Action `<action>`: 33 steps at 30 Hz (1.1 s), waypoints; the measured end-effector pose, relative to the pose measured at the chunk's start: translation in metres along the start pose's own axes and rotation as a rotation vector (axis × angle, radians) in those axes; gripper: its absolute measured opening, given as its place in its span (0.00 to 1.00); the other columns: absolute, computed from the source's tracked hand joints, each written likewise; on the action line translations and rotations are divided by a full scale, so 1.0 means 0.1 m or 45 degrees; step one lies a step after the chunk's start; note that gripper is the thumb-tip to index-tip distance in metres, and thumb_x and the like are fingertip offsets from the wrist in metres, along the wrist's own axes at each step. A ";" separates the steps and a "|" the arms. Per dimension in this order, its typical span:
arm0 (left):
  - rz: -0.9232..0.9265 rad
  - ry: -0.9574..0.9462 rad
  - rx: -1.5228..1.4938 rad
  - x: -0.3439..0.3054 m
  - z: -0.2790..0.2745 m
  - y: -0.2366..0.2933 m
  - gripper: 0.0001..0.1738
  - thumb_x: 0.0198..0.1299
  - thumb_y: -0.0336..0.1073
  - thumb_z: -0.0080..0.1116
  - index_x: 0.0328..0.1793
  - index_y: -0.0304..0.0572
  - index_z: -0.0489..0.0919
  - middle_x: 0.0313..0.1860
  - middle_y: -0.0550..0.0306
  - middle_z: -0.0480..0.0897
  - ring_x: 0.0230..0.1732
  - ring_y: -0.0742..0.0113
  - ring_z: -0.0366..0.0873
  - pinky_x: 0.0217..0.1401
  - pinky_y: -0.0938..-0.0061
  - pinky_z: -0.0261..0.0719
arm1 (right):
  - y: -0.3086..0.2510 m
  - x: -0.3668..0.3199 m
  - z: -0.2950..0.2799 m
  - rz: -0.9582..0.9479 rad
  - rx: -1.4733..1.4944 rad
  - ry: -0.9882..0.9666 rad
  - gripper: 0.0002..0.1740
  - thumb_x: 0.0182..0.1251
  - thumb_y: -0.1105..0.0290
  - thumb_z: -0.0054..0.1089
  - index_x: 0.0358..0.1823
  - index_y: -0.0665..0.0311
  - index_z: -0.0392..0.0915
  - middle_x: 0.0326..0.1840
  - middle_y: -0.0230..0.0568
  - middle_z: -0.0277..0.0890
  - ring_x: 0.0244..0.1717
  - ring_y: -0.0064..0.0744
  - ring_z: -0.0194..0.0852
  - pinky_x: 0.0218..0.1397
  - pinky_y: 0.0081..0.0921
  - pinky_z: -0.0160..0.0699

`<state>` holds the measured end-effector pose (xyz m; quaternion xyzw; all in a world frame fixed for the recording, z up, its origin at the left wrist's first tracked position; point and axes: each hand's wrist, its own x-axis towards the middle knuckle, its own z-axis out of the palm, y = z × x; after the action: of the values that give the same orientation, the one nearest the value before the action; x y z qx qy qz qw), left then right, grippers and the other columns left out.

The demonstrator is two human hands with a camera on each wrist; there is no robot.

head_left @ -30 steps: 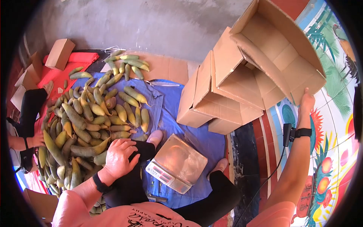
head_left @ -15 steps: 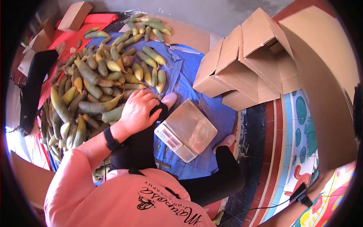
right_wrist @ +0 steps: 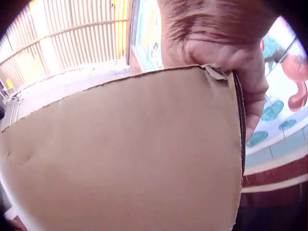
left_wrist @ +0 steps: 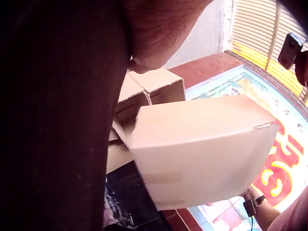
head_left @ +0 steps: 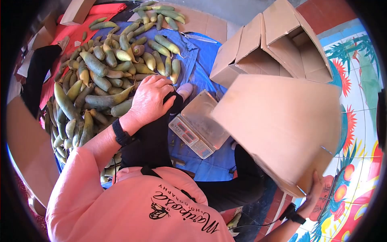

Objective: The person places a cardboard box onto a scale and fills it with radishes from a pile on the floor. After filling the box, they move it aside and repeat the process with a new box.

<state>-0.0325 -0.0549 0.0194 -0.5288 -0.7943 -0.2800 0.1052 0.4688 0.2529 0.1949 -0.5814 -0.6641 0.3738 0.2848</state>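
Observation:
My right hand (head_left: 315, 190) grips a cardboard box (head_left: 282, 121) by its lower corner at the right of the head view. In the right wrist view the thumb side lies along the torn corner of the box wall (right_wrist: 130, 139), with fingers (right_wrist: 255, 91) curled over the edge. The raised box overlaps part of a digital scale (head_left: 197, 133) with a metal plate. My left hand (head_left: 151, 99) rests on my black-trousered knee, fingers loosely bent and holding nothing. Beside it lies a large heap of green radishes (head_left: 94, 64).
Other open cardboard boxes (head_left: 278, 34) stand together at the back right. A blue sheet (head_left: 201, 56) lies under the scale. Painted tiles (head_left: 360, 88) cover the right side. At the far left is another person's dark-clothed leg (head_left: 42, 76); a cardboard box (head_left: 28, 141) stands near the left edge.
The right hand has taken the cardboard box off the stack, out to the right, then brought it back over the scale's side, turned. The left hand stays on the knee; the head view has shifted.

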 end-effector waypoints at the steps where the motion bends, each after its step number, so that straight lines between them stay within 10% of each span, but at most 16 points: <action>1: 0.005 0.016 0.004 0.00 0.00 0.00 0.11 0.46 0.36 0.63 0.36 0.41 0.78 0.46 0.55 0.79 0.54 0.55 0.73 0.57 0.61 0.69 | -0.10 -0.08 0.35 -0.129 0.024 -0.088 0.20 0.65 0.67 0.54 0.53 0.74 0.72 0.48 0.44 0.76 0.45 0.31 0.76 0.50 0.27 0.74; 12: 0.005 -0.024 0.053 0.09 0.00 0.07 0.09 0.47 0.33 0.61 0.35 0.40 0.78 0.45 0.54 0.79 0.52 0.52 0.73 0.55 0.60 0.69 | 1.24 0.65 1.62 -0.167 -0.334 -0.254 0.16 0.60 0.68 0.56 0.46 0.72 0.78 0.38 0.47 0.82 0.41 0.36 0.80 0.46 0.30 0.73; 33: 0.026 -0.071 0.195 0.15 0.09 0.18 0.08 0.49 0.31 0.59 0.36 0.40 0.78 0.46 0.55 0.80 0.50 0.53 0.74 0.54 0.63 0.70 | 1.12 0.63 1.96 -0.110 -0.658 -0.234 0.18 0.60 0.64 0.55 0.46 0.69 0.77 0.41 0.59 0.78 0.46 0.52 0.77 0.50 0.35 0.73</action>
<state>-0.0211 -0.0328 0.0248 -0.5349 -0.8106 -0.2024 0.1260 0.3621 0.2877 -0.0111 -0.5694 -0.7848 0.2308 0.0813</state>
